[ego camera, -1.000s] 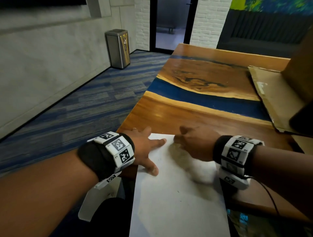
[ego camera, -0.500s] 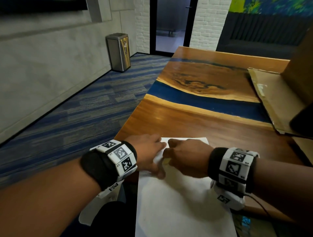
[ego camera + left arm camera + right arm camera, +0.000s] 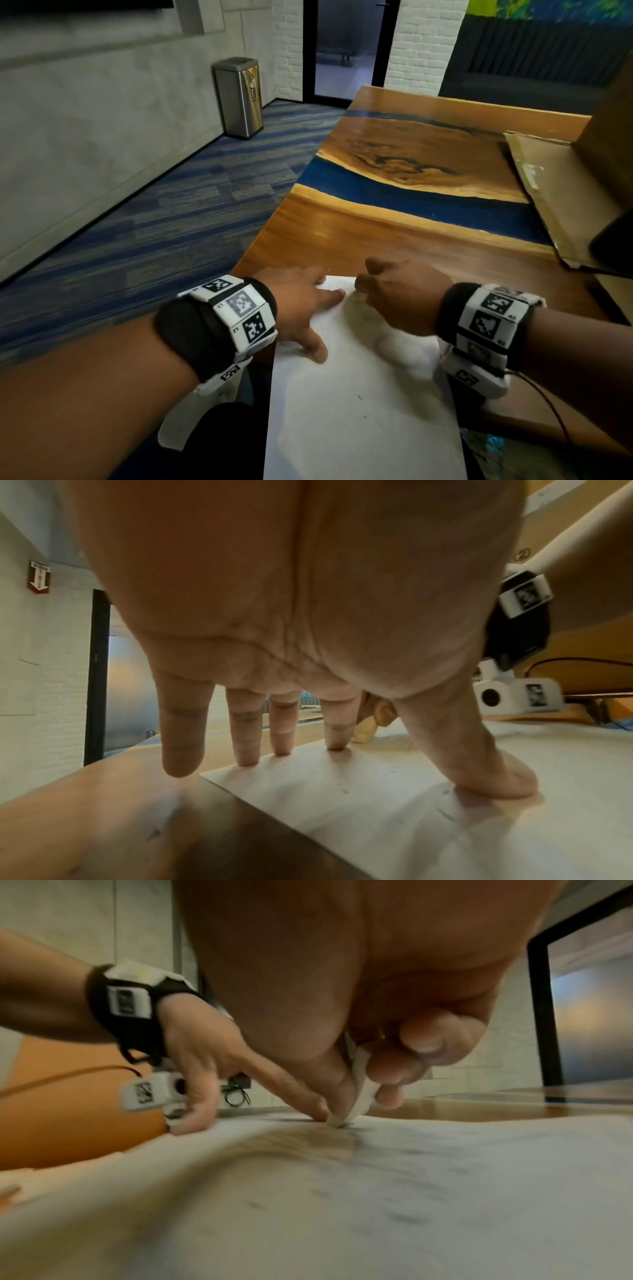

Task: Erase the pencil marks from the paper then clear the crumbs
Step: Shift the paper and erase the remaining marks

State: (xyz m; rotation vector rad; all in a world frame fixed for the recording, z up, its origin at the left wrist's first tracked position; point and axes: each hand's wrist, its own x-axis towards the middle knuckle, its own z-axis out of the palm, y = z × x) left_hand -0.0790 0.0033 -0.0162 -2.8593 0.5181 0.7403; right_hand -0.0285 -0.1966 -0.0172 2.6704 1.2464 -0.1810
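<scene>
A white sheet of paper (image 3: 363,404) lies on the wooden table (image 3: 394,236) at its near left corner, with a few short pencil marks (image 3: 359,397) on it. My left hand (image 3: 301,308) presses flat on the paper's far left corner, fingers (image 3: 246,723) spread and straight, thumb down on the sheet. My right hand (image 3: 397,294) pinches a white eraser (image 3: 359,1091) between thumb and fingers, its tip touching the paper (image 3: 342,1191) near the far edge, right next to my left index finger. In the head view the eraser is hidden under the right hand.
A flattened cardboard sheet (image 3: 555,192) and a tall cardboard box (image 3: 613,113) lie on the table's right side. A dark object (image 3: 613,240) sits by them. A steel bin (image 3: 239,97) stands on the carpet by the wall. The table's left edge runs just beside my left hand.
The right hand slid left against my left hand half a second ago, then back right a little. The left hand stays pressed on the paper's corner.
</scene>
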